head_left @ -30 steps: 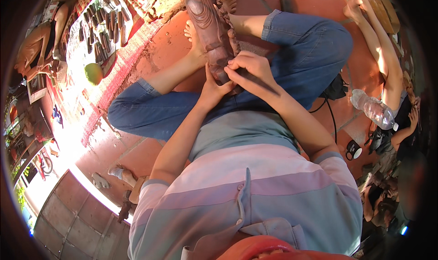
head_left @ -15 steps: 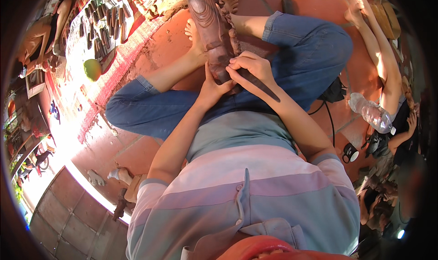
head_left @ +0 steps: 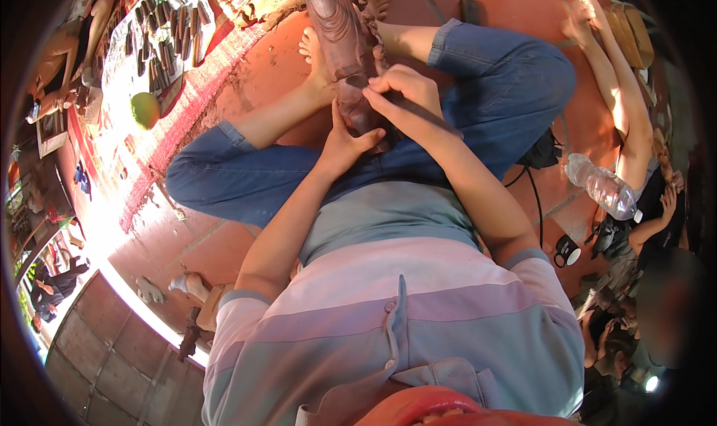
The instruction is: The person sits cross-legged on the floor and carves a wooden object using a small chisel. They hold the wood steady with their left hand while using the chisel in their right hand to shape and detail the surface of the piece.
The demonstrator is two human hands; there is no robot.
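Note:
A reddish-brown wooden carving (head_left: 345, 41), with a rounded figure and curved folds cut into it, lies lengthwise between my bare feet and my lap. My left hand (head_left: 349, 145) grips its near end, one finger along the left side and the thumb across the lower part. My right hand (head_left: 409, 90) is closed at the carving's right side, fingertips pinched near the wood. A dark, slim tapered tool (head_left: 439, 122) shows under that wrist, pointing back along my forearm. Its working end is hidden in my fingers, so its exact kind cannot be made out.
On the left, many dark-handled carving tools (head_left: 179, 30) lie on a white sheet beside a green-yellow round fruit (head_left: 145, 111). To my right are a clear plastic bottle (head_left: 603, 185), a black mug (head_left: 567, 251) and a cable (head_left: 536, 202). Another person's legs (head_left: 609, 75) stretch nearby.
My right hand has moved slightly up and left along the carving, and the tool has turned flatter against my wrist. My left hand stays at the near end, its thumb a little lower.

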